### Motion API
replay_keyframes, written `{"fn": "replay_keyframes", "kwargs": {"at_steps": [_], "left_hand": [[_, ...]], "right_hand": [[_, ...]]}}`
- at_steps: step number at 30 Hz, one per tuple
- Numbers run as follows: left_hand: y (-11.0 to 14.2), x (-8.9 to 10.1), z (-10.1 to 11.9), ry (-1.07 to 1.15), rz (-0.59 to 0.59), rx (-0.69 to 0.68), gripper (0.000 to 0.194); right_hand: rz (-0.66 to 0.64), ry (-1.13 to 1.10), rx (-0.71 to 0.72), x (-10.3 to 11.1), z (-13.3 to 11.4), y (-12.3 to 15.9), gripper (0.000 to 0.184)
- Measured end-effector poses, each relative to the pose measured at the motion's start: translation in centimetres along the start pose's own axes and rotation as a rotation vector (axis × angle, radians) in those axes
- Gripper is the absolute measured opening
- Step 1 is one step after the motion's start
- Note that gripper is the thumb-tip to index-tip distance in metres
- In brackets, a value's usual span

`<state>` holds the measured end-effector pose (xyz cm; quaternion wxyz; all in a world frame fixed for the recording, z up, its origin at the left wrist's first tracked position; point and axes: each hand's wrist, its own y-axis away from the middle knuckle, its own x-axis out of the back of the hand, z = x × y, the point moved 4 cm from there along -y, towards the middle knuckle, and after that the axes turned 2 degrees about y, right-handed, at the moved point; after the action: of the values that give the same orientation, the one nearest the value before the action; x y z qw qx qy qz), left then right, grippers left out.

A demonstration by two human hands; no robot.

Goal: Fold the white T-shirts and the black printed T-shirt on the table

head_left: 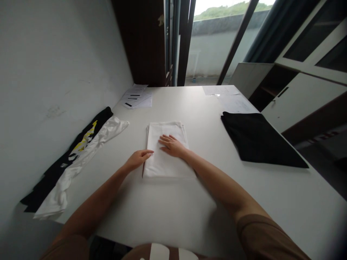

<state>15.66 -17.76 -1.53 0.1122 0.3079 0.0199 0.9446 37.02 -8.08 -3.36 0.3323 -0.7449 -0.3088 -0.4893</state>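
A white cloth (168, 164), folded into a neat layered rectangle, lies flat on the table in front of me. It may be a garment, but its kind does not show. My right hand (172, 145) rests palm down on its upper middle, fingers stretched out and slightly spread. At the cloth's left edge is my left hand (138, 159), its thumb and fingers pressed together on the border. The fingertips overlap the edge layers there, and the grip itself is partly hidden.
The white table (162, 206) bears a black folded cloth (260, 139) at right. Along the left wall lie a black garment with yellow print (78, 148) and a shiny white garment (81, 162). Paper sheets (138, 97) and more papers (233, 101) lie at the far corners.
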Motion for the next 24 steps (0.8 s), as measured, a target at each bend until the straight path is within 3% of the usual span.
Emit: {"fn": "replay_keyframes", "kwargs": {"at_steps": [3, 6, 14, 19, 24], "left_hand": [[2.9, -0.3, 0.8, 0.079, -0.245, 0.013, 0.044], [5.7, -0.4, 1.2, 0.118, -0.356, 0.069, 0.045], [8.5, -0.2, 1.3, 0.154, -0.246, 0.185, 0.054], [8.2, -0.4, 1.7, 0.023, -0.202, 0.101, 0.045], [6.5, 0.2, 3.4, -0.278, 0.041, -0.005, 0.036]], "right_hand": [[0.01, 0.0, -0.002, 0.0, 0.2, 0.0, 0.05], [0.007, -0.02, -0.008, -0.1, 0.2, 0.0, 0.049], [0.002, -0.033, -0.014, 0.0, 0.2, 0.0, 0.048], [0.01, -0.033, -0.008, -0.2, 0.1, -0.1, 0.048], [0.06, -0.041, -0.025, 0.1, 0.9, -0.2, 0.042]]}}
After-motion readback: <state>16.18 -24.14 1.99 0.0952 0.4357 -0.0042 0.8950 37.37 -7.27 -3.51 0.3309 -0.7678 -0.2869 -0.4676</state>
